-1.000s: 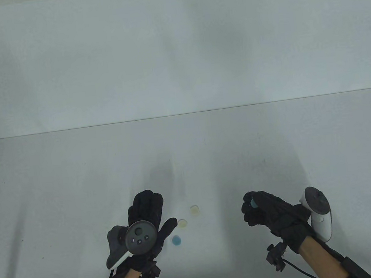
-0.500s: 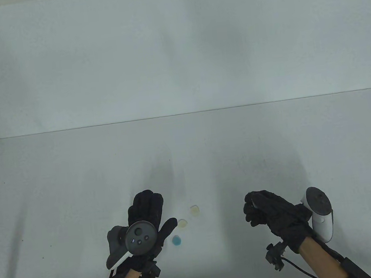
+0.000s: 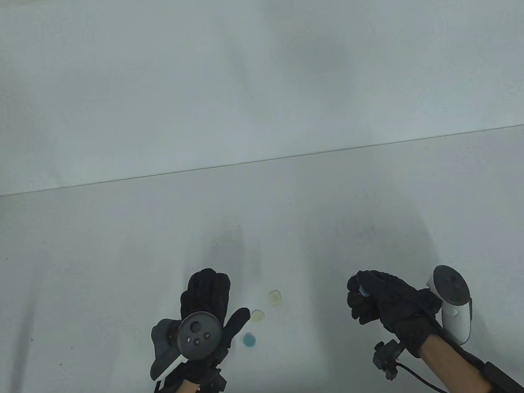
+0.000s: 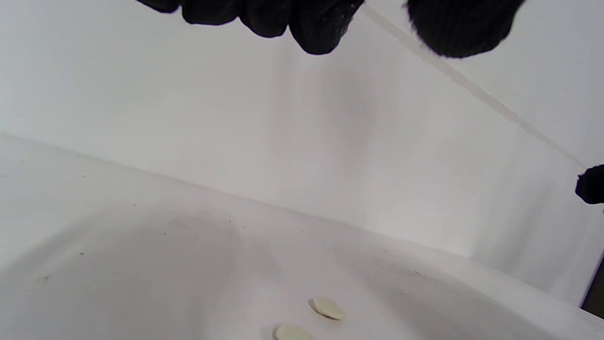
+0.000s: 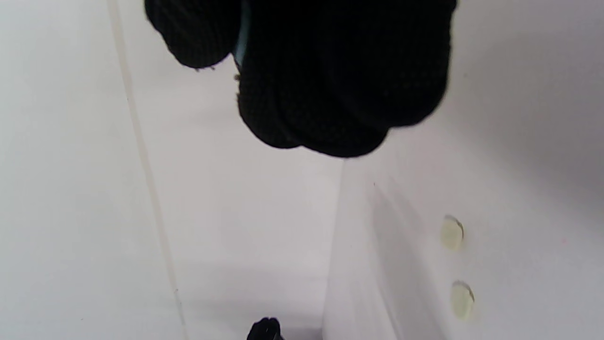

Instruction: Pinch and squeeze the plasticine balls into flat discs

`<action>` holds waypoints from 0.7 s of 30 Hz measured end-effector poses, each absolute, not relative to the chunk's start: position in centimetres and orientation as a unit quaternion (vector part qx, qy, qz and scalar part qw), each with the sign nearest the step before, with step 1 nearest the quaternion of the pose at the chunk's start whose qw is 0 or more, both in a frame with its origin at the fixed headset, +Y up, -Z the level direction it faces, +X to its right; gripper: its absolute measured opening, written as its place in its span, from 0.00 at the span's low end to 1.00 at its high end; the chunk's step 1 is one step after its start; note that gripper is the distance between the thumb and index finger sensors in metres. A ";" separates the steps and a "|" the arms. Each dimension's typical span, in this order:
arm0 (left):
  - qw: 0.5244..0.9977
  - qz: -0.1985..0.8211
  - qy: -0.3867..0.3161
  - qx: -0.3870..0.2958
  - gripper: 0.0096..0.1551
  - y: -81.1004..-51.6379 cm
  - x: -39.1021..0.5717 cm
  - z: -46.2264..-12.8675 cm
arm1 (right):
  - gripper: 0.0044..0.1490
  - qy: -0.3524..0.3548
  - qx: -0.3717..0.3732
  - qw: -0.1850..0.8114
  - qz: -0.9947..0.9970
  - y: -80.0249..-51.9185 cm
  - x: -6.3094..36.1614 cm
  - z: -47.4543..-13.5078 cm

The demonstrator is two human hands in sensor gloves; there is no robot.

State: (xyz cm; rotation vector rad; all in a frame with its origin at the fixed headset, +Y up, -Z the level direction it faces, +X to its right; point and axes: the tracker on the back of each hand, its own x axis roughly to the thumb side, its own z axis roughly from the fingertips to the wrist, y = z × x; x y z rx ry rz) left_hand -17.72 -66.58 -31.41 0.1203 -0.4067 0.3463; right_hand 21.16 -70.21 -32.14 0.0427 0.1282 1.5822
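the blue plasticine piece [image 3: 362,290] sits pinched in my curled right hand [image 3: 385,303], so i should press evenly, my flat, empty left hand [image 3: 205,305] idle.

- Soft, even, cool light falls on the white table [image 3: 108,250]; there is no hard glare.
- Faint grey shadows stretch away from both hands, beyond the left hand [image 3: 206,305] and the right hand [image 3: 385,303].
- The table view is hazy and low in contrast, with a blue-grey cast.
- In the right wrist view the gloved fingers [image 5: 330,85] are close, dark and blurred, with almost no detail.
- The left wrist view is brighter, with soft shadow patches on the table below the fingers [image 4: 306,23].
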 end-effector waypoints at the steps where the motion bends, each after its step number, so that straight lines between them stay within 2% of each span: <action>1: 0.963 0.171 -0.201 0.060 0.49 -66.6 -17.7 -31.4 | 0.27 0.048 0.017 0.696 0.717 -70.1 21.1 -32.1; 5: 0.962 0.172 -0.202 0.062 0.49 -66.6 -17.7 -31.4 | 0.30 0.070 0.038 0.718 0.691 -70.5 21.2 -32.2; 7: 0.962 0.171 -0.202 0.060 0.48 -66.6 -17.7 -31.4 | 0.51 0.118 0.073 0.742 0.656 -70.9 21.1 -32.4; 10: 0.962 0.171 -0.202 0.062 0.49 -66.6 -17.7 -31.4 | 0.56 0.126 0.073 0.747 0.648 -71.2 21.0 -32.5; 12: 0.962 0.171 -0.202 0.062 0.48 -66.6 -17.7 -31.4 | 0.54 0.123 0.069 0.738 0.660 -71.1 21.0 -32.6; 15: 0.962 0.172 -0.201 0.062 0.49 -66.5 -17.7 -31.4 | 0.42 0.099 0.049 0.728 0.676 -70.9 21.3 -32.6; 18: 0.962 0.171 -0.203 0.061 0.48 -66.6 -17.7 -31.4 | 0.39 0.093 0.041 0.727 0.679 -70.8 21.4 -32.5; 21: 0.962 0.172 -0.203 0.062 0.48 -66.5 -17.7 -31.4 | 0.31 0.076 0.021 0.718 0.692 -70.7 21.6 -32.6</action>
